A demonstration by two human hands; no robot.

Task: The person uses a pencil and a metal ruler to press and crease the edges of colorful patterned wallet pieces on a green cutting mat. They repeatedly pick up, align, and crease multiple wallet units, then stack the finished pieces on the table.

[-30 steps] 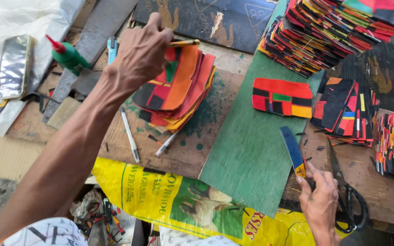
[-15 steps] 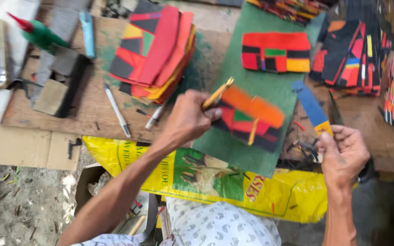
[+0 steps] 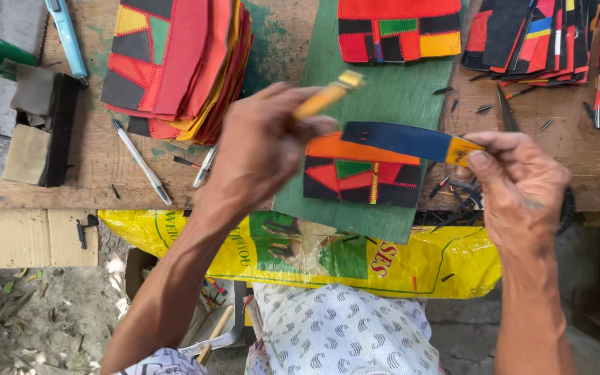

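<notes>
Two hands: both hold things over the green board (image 3: 397, 97).
Left hand (image 3: 265, 149): grips a yellow brush (image 3: 328, 97).
Right hand (image 3: 519, 184): pinches a blue strip (image 3: 401, 139) above a patchwork piece (image 3: 359, 180).

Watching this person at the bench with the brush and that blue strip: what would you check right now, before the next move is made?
1. Left hand grips the yellow-handled brush: ok.
2. Right hand pinches the dark blue strip with a yellow end: ok.
3. Strip lies over the orange, black, red and green patchwork piece: ok; whether they touch, cannot tell.
4. Patchwork piece lies flat on the green board: ok.
5. Brush tip loaded with glue: cannot tell; the tip is hidden.
6. Bench free of clutter near the right hand: not ok; small dark offcuts lie there.
</notes>
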